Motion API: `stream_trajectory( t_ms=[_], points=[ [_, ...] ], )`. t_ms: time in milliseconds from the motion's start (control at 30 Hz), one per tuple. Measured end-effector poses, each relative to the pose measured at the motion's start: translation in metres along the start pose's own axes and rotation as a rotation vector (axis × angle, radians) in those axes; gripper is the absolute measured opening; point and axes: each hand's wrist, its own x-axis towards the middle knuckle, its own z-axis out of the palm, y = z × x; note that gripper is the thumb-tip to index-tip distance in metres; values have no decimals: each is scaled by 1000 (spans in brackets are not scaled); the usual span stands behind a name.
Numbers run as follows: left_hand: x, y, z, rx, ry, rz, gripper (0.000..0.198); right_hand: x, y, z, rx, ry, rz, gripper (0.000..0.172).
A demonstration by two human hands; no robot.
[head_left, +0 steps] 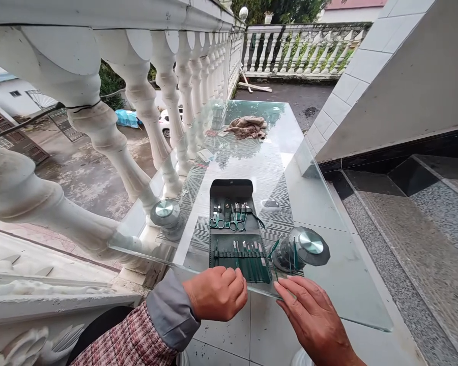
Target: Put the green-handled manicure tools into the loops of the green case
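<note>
A dark manicure case (232, 189) lies unfolded near the front of the glass table. Small scissors (234, 223) and clippers sit under its upper straps, and several slim green tools stand in the lower loops. My left hand (218, 295) is closed at the case's front edge, its fingertips pinched at the lower end of a slim green manicure tool (236, 258). To the right, my right hand (313, 312) is open with fingers stretched out. Its fingertips are at the near ends of green tweezers (274, 256) and other thin green tools (295, 254) lying on the glass.
The glass table (351, 284) rests on round supports with metal discs (311, 241). A crumpled brown cloth (248, 127) lies at its far end. White balusters (110, 132) line the left side, and stone steps (435, 244) rise on the right.
</note>
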Motion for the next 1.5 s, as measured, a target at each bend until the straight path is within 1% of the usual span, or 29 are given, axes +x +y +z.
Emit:
stream_trajectory(
  t_ms=[200,300,467,600,800,933,1033,1133,1233,1333,1433,1500],
  points=[
    [0,0,-1,-16,-13,20,22,-10,4,0,52,-27,-84,29],
    [0,-1,-2,-15,-4,36,21,-9,3,-1,95,27,-94,26],
    [-1,0,0,-3,43,10,22,3,-1,-4,125,78,-91,21],
    [-1,0,1,-2,58,-2,22,8,-2,-5,150,84,-94,23],
    [0,0,0,5,69,4,22,0,5,-3,225,65,-121,30],
    [0,1,-2,-4,82,32,21,-1,7,-15,267,51,-160,32],
    [1,2,-3,-12,75,52,21,8,6,-28,244,63,-193,31],
    [1,1,-5,-27,103,62,17,24,-2,-31,252,85,-257,33],
    [0,-2,-6,-52,101,38,16,42,-16,-23,304,123,-313,36],
    [-5,-6,-9,-85,32,24,19,59,-28,-13,322,146,-356,34],
    [-12,-9,-12,-105,4,24,19,70,-34,-5,325,168,-419,31],
    [-16,-10,-15,-104,-10,13,19,74,-35,0,326,166,-451,32]
  ],
)
